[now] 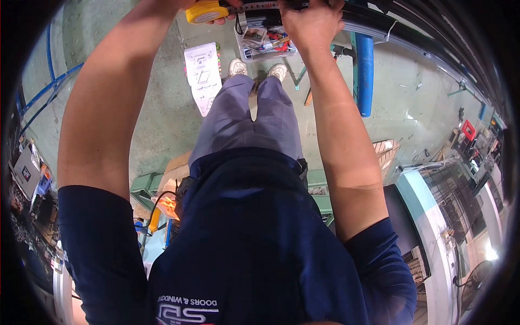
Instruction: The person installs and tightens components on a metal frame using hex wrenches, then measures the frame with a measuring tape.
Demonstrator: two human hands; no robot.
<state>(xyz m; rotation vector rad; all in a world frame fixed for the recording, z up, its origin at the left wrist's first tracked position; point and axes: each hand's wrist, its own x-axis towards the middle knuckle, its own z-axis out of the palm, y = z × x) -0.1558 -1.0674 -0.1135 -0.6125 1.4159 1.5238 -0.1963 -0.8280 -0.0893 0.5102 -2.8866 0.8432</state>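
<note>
At the top edge of the head view, my left hand (221, 21) is closed around a yellow tape measure (207, 12), with part of the hand cut off by the frame. The tape's marked blade (259, 6) is pulled out to the right along a dark metal profile (265, 20). At the blade's far end my right hand (313, 24) is closed, thumb and fingers at the tape's end and against the profile. Its fingertips are partly hidden.
Beneath the profiles, a clear plastic bin (246, 53) holds tools and small parts. A drawing sheet (203, 76) hangs left of my shoes. A blue padded roller or tube (365, 76) stands at right, and long dark profiles (417, 46) extend that way. Green supports (143, 187) are behind me.
</note>
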